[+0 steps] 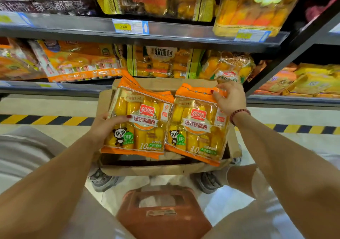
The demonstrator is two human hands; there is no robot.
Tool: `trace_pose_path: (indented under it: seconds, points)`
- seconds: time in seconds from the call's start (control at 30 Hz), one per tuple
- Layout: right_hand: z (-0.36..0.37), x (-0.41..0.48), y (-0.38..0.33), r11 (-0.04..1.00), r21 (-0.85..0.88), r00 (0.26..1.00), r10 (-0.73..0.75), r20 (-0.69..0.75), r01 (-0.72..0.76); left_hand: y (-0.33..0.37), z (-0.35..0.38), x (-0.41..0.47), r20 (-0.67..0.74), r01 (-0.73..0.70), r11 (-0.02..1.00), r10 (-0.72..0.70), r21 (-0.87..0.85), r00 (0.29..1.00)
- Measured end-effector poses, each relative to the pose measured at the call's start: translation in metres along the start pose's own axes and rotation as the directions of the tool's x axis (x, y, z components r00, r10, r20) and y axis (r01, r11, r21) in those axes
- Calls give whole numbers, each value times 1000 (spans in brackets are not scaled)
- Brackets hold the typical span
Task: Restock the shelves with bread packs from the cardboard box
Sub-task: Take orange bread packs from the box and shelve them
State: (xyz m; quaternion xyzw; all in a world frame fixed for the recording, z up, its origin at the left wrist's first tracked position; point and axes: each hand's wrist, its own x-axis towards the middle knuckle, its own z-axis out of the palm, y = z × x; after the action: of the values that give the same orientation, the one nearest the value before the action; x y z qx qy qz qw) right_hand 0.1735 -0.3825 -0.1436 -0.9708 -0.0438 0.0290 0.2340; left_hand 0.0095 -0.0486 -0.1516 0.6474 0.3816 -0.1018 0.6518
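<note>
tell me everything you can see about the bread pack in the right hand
The bread pack is a clear glossy plastic bag with orange bands at top and bottom, full of yellow-wrapped rolls. It carries a red logo, a white banner, a panda at lower left and a "10". It is tilted slightly and faces the camera. The right hand grips its top right corner. Its left edge meets the second pack, above the open cardboard box.

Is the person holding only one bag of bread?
No, the left hand holds the left orange-edged plastic bread pack and the right hand holds the right orange-edged plastic bread pack.
</note>
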Motion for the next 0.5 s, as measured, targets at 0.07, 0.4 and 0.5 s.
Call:
trace_pose_path:
  seconds: [0.07,0.4,0.5]
  points:
    - [4,-17,2,988,145,996,63,-60,-53,1,0,0,5,0,1000,0,3,1000]
    - [49,-94,37,877,400,962,220,159,-266,4,1,-13,-25,-14,1000,14,28,1000]
    - [38,-105,21,913,316,964,219,153,-257,5,3,-19,-38,-38,999,39,30,998]
